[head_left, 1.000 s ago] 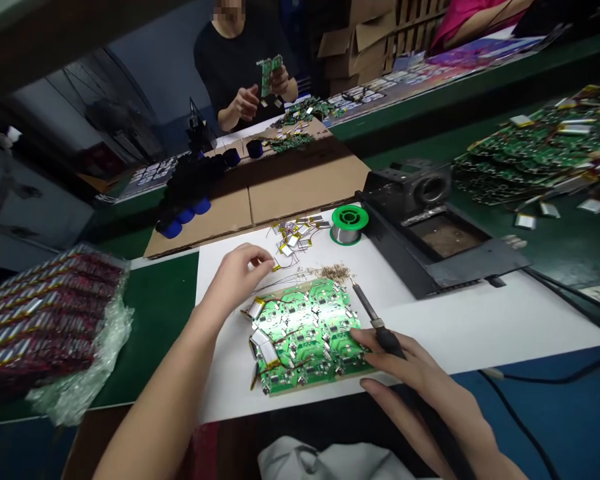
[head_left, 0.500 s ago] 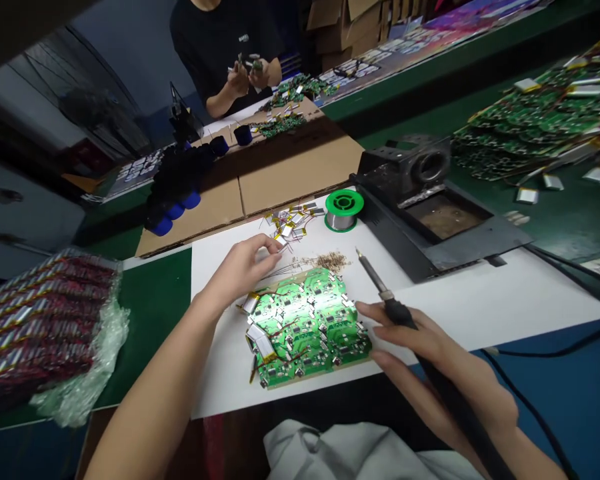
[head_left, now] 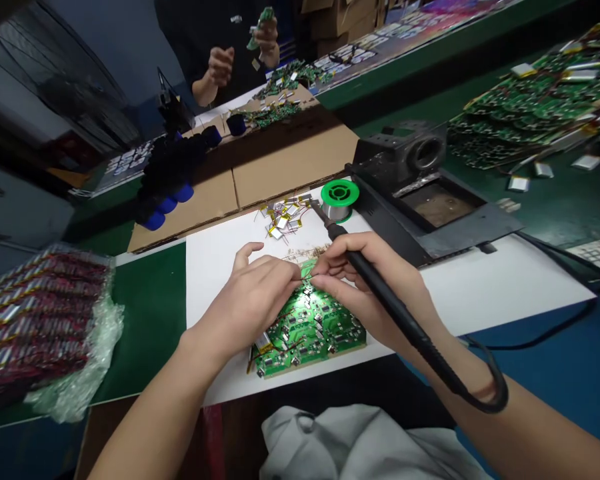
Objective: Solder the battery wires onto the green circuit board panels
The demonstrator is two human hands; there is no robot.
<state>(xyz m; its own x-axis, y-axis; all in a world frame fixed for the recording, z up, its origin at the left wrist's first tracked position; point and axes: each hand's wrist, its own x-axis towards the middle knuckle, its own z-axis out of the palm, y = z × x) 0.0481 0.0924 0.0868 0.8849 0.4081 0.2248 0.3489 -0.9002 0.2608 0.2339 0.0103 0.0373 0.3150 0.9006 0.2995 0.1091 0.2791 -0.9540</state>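
"What do you see at the fingers?"

"On my feed, the left hand [head_left: 245,293] is curled over the green circuit-board panel [head_left: 310,333], its thumb lifted apart from the other fingers [head_left: 280,270]. Those fingertips come together just above the panel, almost meeting the right hand [head_left: 365,280]. Whether they pinch a wire or nothing, I cannot tell; the hands hide it."

"And the right?"

"Its fingers wrap the black handle of a soldering iron [head_left: 385,300], clamped firmly, with the cord [head_left: 500,393] looping past the wrist. The slim metal tip [head_left: 317,208] points away from me, just beside the solder spool [head_left: 339,197]."

"Where's the panel, and how much room is there?"

"It lies flat on the smooth white sheet [head_left: 215,280], near the sheet's front edge, with a small silver pouch cell [head_left: 264,343] and thin wires on top. A heap of wired pouch cells [head_left: 285,217] lies ahead of my hands. There's bare white sheet to the left of the panel and more to its right, up to the dark metal soldering station [head_left: 430,207]."
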